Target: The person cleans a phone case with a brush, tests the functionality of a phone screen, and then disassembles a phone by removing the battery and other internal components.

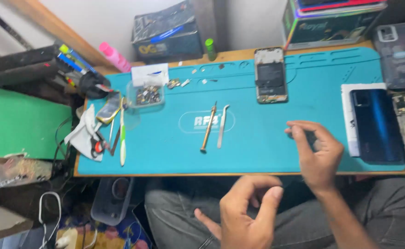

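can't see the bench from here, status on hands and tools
Left hand empty, fingers curled. Right hand pinching something small and dark. Screwdriver and tweezers untouched on mat.

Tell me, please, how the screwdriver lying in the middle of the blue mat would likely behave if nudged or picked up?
The screwdriver looks slim and round, so it would probably roll sideways, perhaps against the tweezers beside it. It seems rigid and light. The mat looks rubbery, likely slowing it.

Teal work mat [276, 138] — blue phone back [377, 124], pink bottle [114, 56], green board [20, 122].
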